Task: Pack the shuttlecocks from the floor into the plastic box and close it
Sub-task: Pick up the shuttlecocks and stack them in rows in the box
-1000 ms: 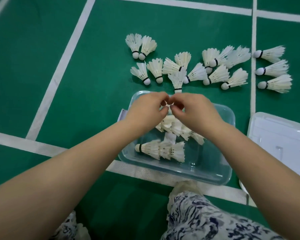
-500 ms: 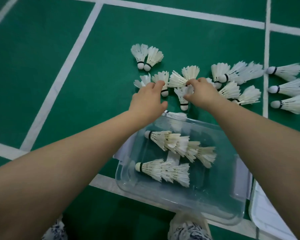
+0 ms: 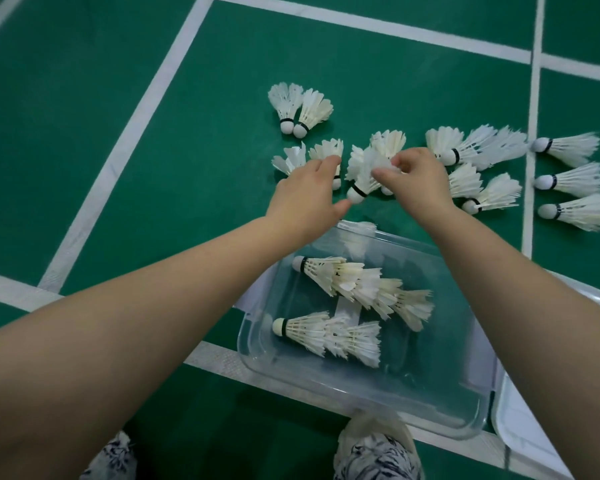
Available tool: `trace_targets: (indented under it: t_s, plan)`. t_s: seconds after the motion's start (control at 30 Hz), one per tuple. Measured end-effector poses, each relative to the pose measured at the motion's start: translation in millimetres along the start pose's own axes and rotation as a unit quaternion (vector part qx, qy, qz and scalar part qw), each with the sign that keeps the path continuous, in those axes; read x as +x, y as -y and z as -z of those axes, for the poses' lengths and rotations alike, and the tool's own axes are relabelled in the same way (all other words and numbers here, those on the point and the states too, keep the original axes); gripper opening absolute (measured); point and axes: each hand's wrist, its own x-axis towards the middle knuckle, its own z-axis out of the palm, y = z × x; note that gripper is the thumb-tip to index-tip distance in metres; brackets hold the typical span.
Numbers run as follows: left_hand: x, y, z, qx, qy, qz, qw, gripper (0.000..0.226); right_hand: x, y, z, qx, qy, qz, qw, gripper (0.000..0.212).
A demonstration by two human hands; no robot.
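- The right hand (image 3: pixel 420 181) has thumb and forefinger clamped on the feather skirt of the pinched shuttlecock (image 3: pixel 359 174), just beyond the far edge of the plastic box (image 3: pixel 430 375).
- Its long axis runs from the feathers at the right fingers towards the near left. The cork almost touches the left thumb.
- The left hand (image 3: pixel 309 197) lies with fingers stretched over a neighbouring shuttlecock (image 3: pixel 326 152), thumb splayed wide, and no grip shows.
- The box holds two nested rows (image 3: pixel 361 285), corks towards its left edge. The pinched one already points that way, so it probably needs little turning.
- The loose shuttlecocks (image 3: pixel 492 188) lie on the floor past the box's far edge.
- The lid (image 3: pixel 534 427) lies just beside its right edge.
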Motion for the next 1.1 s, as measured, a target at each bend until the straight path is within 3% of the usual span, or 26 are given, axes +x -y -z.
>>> trace_targets:
  t_s: [0.17,0.33,0.4,0.5,0.57,0.7,0.83,1.0,1.1]
  plan:
    - [-16,-20,9,-0.050,-0.011,-0.032,0.998,0.064,-52,20,23,0.174,-0.036,-0.013,0.984,0.030]
    - [-35,-45,11,-0.090,-0.013,-0.096,0.991,0.054,-110,20,48,0.189,-0.018,0.005,0.982,0.017]
    - [-44,-51,8,-0.078,0.008,-0.115,0.990,0.057,-125,11,59,0.143,0.001,0.001,0.990,0.019]
    - [-59,-57,2,-0.055,0.054,-0.156,0.985,0.057,-145,-3,78,0.069,0.043,0.039,0.996,0.068]
    - [-71,-59,-4,-0.028,0.095,-0.175,0.979,0.058,-156,-6,85,0.033,0.105,0.089,0.990,0.076]
    - [-94,-59,-21,-0.001,0.154,-0.205,0.967,0.059,-170,-21,77,-0.053,0.191,0.097,0.975,0.060]
    - [-104,-56,-39,-0.013,0.175,-0.178,0.968,0.054,-179,-33,64,-0.080,0.234,0.066,0.967,0.063]
    - [-104,-45,-61,0.003,0.238,-0.155,0.959,0.071,-182,-38,56,-0.210,0.230,0.055,0.949,0.055]
    - [-100,-28,-71,0.066,0.272,-0.127,0.952,0.082,-183,-36,55,-0.293,0.200,0.077,0.932,0.046]
